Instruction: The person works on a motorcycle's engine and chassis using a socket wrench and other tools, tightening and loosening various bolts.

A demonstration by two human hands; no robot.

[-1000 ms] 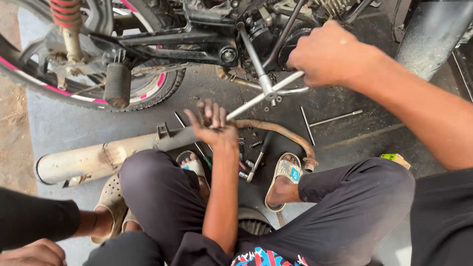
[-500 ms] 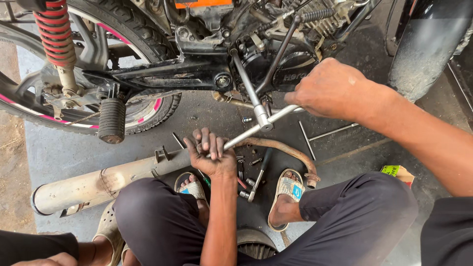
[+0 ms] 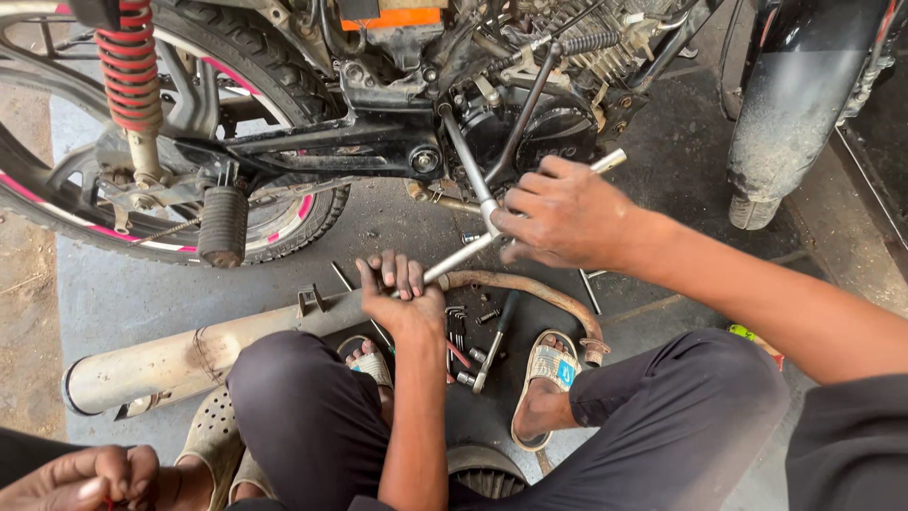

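Right hand (image 3: pixel 558 213) closes over the upper part of the cross wrench (image 3: pixel 492 232), just below the motorcycle engine (image 3: pixel 558 123). Left hand (image 3: pixel 402 293) cups the wrench's lower end, fingers curled around it, farther from the engine and beside the exhaust pipe (image 3: pixel 189 360) on the floor. One wrench bar runs slantwise between the hands; another reaches up toward the engine.
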